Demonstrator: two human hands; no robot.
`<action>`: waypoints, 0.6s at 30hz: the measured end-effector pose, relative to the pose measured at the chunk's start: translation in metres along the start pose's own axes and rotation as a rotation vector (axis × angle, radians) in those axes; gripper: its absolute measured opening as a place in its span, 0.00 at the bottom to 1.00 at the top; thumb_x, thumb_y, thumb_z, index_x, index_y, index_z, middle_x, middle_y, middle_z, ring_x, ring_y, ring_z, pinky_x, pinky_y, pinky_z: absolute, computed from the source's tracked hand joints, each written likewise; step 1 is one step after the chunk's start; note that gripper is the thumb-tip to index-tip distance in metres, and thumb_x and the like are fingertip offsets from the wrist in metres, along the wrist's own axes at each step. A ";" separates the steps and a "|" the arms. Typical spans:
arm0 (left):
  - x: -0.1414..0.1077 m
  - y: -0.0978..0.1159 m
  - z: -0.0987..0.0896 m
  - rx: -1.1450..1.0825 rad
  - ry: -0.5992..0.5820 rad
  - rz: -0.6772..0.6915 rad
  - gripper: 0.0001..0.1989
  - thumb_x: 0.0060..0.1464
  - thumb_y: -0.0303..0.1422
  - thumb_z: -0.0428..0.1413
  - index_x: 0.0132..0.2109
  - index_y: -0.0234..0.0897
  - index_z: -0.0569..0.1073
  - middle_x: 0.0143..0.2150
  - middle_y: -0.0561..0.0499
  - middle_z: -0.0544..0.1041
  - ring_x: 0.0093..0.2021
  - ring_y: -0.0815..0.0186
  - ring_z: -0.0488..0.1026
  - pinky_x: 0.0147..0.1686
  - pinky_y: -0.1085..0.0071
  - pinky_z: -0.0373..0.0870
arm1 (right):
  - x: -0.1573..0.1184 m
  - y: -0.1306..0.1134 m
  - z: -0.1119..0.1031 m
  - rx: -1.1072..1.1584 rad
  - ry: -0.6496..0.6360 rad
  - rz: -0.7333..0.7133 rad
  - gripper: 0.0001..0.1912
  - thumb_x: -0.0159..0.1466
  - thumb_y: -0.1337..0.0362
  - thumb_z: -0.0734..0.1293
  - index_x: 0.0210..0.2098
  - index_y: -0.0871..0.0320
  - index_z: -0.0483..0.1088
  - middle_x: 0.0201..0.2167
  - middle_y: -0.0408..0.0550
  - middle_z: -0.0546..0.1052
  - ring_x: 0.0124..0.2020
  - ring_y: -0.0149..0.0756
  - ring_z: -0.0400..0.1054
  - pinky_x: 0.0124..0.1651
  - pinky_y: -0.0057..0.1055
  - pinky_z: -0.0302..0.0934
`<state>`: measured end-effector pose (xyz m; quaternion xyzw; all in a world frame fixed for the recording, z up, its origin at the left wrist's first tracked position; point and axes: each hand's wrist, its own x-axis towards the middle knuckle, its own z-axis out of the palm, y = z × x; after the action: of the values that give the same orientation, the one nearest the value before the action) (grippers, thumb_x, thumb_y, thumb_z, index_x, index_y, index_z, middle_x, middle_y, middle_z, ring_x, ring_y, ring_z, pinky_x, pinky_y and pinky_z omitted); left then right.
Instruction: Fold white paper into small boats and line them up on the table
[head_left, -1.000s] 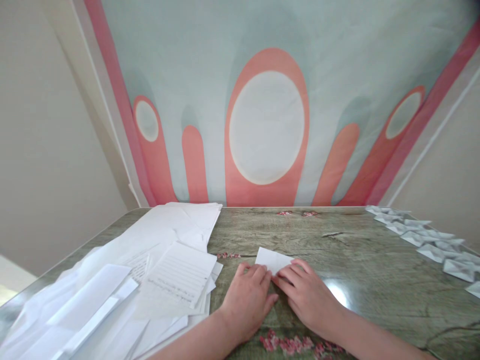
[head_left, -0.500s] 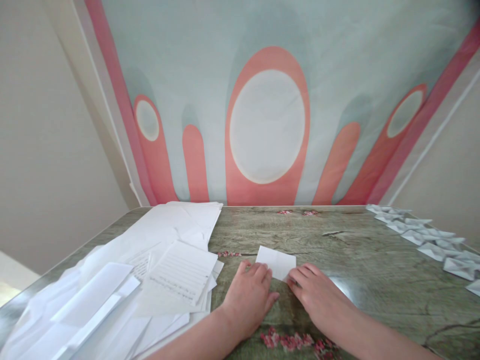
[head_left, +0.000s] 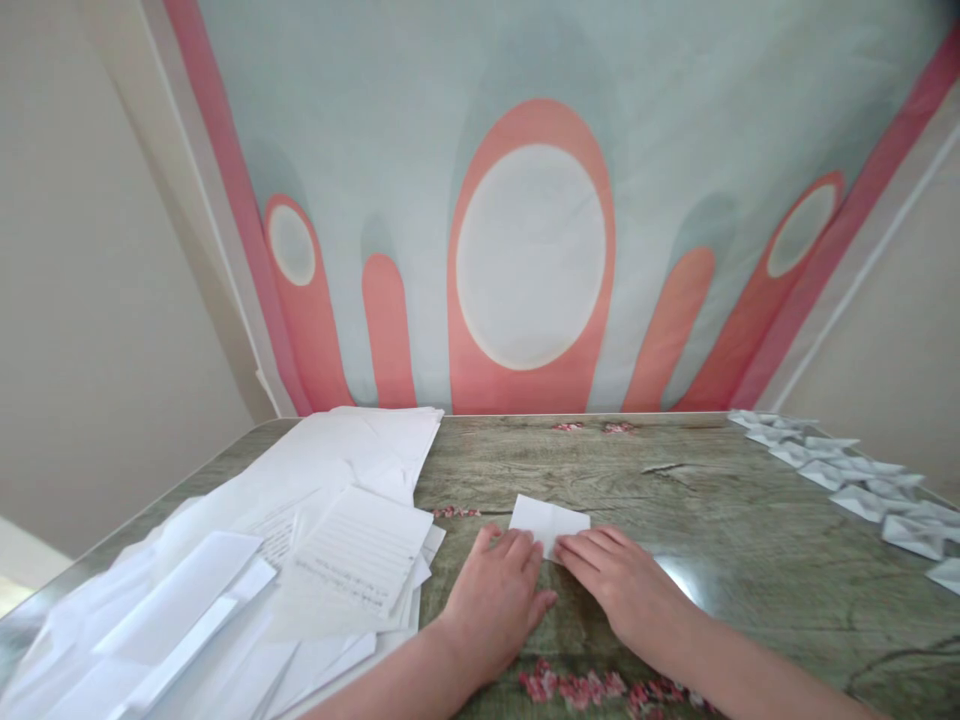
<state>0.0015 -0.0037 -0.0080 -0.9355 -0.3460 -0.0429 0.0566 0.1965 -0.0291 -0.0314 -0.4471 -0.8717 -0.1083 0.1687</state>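
Observation:
A small white folded piece of paper (head_left: 550, 519) lies on the wood-patterned table in front of me, a faint crease running down its middle. My left hand (head_left: 501, 590) rests at its left lower edge, with curled fingertips holding it against the table and the thumb apart. My right hand (head_left: 619, 580) lies over its lower right part, the fingers stretched out flat across it. The paper's lower edge is partly hidden under the fingers of both hands.
Loose white sheets and strips (head_left: 360, 560), some lined or printed, cover the table's left side. Several folded paper pieces (head_left: 862, 502) stand in rows along the right edge. The table (head_left: 525, 460) meets a patterned panel (head_left: 420, 200) at the back.
My right hand has slid left from the paper's right corner onto its lower right part. My left hand stays nearly in place on the paper.

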 end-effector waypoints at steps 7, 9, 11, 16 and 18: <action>-0.001 0.001 0.001 -0.004 0.002 0.007 0.21 0.60 0.43 0.46 0.55 0.36 0.65 0.53 0.43 0.69 0.54 0.57 0.63 0.54 0.56 0.53 | -0.003 0.001 0.013 -0.049 -0.011 -0.029 0.15 0.60 0.74 0.63 0.45 0.58 0.69 0.45 0.48 0.74 0.42 0.37 0.65 0.44 0.34 0.58; -0.002 0.001 0.002 -0.008 0.005 0.008 0.21 0.60 0.44 0.46 0.55 0.38 0.64 0.54 0.43 0.69 0.55 0.57 0.63 0.55 0.56 0.53 | -0.003 0.001 0.012 -0.048 -0.011 -0.036 0.14 0.60 0.74 0.63 0.44 0.58 0.70 0.45 0.49 0.73 0.42 0.37 0.65 0.44 0.34 0.59; -0.003 0.001 0.003 -0.006 0.009 0.007 0.21 0.61 0.44 0.45 0.56 0.38 0.65 0.55 0.43 0.68 0.56 0.57 0.63 0.55 0.56 0.52 | -0.002 0.000 0.011 -0.042 -0.012 -0.037 0.14 0.59 0.74 0.63 0.44 0.58 0.70 0.45 0.49 0.73 0.41 0.37 0.65 0.44 0.34 0.59; -0.003 0.000 0.001 0.056 -0.010 -0.041 0.20 0.60 0.42 0.47 0.53 0.34 0.68 0.55 0.41 0.69 0.57 0.56 0.62 0.57 0.55 0.50 | -0.001 -0.001 0.007 -0.029 -0.052 -0.025 0.15 0.59 0.75 0.64 0.46 0.61 0.69 0.45 0.50 0.74 0.42 0.38 0.65 0.44 0.35 0.60; -0.003 0.000 -0.001 0.104 -0.019 -0.063 0.19 0.59 0.40 0.49 0.52 0.32 0.69 0.54 0.40 0.70 0.56 0.55 0.63 0.57 0.55 0.50 | 0.000 -0.001 0.006 -0.026 -0.064 -0.021 0.16 0.59 0.75 0.63 0.46 0.61 0.69 0.45 0.50 0.74 0.42 0.38 0.65 0.44 0.34 0.60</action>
<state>-0.0011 -0.0055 -0.0074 -0.9203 -0.3777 -0.0179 0.1005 0.1950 -0.0276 -0.0372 -0.4433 -0.8799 -0.1071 0.1337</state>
